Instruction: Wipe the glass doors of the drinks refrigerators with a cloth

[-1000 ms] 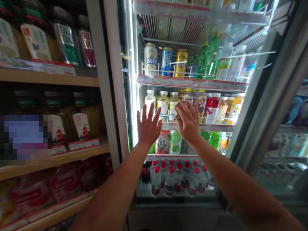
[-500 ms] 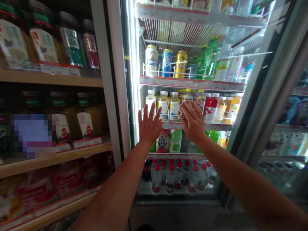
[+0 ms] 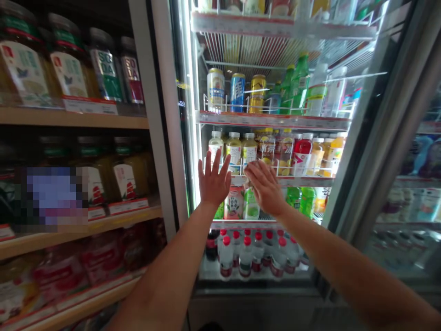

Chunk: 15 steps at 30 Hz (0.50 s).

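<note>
My left hand (image 3: 214, 181) lies flat with fingers spread, palm toward the lit glass-fronted drinks cooler (image 3: 237, 287), apparently against its glass. My right hand (image 3: 265, 187) is pressed over a crumpled cloth (image 3: 247, 184), of which only a small edge shows beside the fingers. Behind the glass, pale yellow drink bottles (image 3: 234, 149) stand on the shelf just above my hands. A pink-labelled carton (image 3: 234, 203) and a green-and-white bottle (image 3: 251, 208) show on the shelf below, between my wrists.
Wooden shelves (image 3: 79, 120) with large juice bottles and soda bottles stand close on the left. A metal door frame (image 3: 382, 151) runs down the right. Inside the cooler are cans (image 3: 237, 93), green bottles (image 3: 300, 82) and red-capped water bottles (image 3: 245, 257).
My right hand has slid down and to the left with the cloth, uncovering the yellow-capped bottles. My left hand has stayed nearly in place. The view has shifted slightly.
</note>
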{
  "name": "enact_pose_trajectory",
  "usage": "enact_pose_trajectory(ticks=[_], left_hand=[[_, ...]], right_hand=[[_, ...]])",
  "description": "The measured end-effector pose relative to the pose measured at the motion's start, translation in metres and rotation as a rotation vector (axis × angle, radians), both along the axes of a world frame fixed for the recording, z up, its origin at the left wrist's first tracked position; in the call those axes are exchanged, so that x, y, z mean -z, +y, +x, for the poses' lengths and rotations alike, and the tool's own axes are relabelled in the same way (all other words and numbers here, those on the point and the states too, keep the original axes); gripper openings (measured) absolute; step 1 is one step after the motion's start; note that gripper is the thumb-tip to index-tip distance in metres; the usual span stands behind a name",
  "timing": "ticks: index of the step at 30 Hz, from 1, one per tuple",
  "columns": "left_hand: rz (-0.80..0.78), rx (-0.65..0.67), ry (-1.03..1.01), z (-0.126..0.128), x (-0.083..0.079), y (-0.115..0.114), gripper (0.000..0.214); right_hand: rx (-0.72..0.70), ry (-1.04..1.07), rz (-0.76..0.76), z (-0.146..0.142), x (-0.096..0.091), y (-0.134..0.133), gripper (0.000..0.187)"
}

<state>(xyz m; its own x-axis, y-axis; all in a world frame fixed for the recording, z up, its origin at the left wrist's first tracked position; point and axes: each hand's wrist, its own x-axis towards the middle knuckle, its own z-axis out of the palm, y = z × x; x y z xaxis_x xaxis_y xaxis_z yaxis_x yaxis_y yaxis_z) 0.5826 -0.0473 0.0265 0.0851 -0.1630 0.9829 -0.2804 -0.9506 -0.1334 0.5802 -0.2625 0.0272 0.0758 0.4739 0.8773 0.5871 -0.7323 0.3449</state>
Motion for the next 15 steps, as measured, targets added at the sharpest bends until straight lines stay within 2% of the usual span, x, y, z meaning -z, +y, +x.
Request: enact_pose_trajectory(ticks=[2,3,7,9,11,13,15], left_hand=[[0.0,0.01,0.008,0.0,0.0,0.0,0.06],[-0.001,0.01,0.012,0.0,0.0,0.0,0.059],[-0.012,0.008,0.022,0.0,0.0,0.0,0.058],[-0.009,0.001,0.017,0.0,0.0,0.0,0.058],[0.004,-0.014,0.003,0.0,0.0,0.0,0.058],[0.014,-0.024,-0.011,0.0,0.0,0.0,0.058],[0.01,-0.016,-0.008,0.001,0.0,0.0,0.058]], right_hand=[[-0.014,0.021,-0.135,-0.001,0.006,-0.001,0.059],[-0.012,0.019,-0.142,-0.001,0.005,-0.002,0.058],[0.023,-0.022,0.093,0.001,-0.015,-0.003,0.056],[0.031,-0.033,0.135,0.001,-0.014,-0.001,0.056],[0.025,-0.034,0.041,0.001,-0.002,0.0,0.055],[-0.004,-0.037,-0.127,0.0,0.011,-0.001,0.056],[-0.019,-0.03,-0.209,0.0,0.013,-0.004,0.057]])
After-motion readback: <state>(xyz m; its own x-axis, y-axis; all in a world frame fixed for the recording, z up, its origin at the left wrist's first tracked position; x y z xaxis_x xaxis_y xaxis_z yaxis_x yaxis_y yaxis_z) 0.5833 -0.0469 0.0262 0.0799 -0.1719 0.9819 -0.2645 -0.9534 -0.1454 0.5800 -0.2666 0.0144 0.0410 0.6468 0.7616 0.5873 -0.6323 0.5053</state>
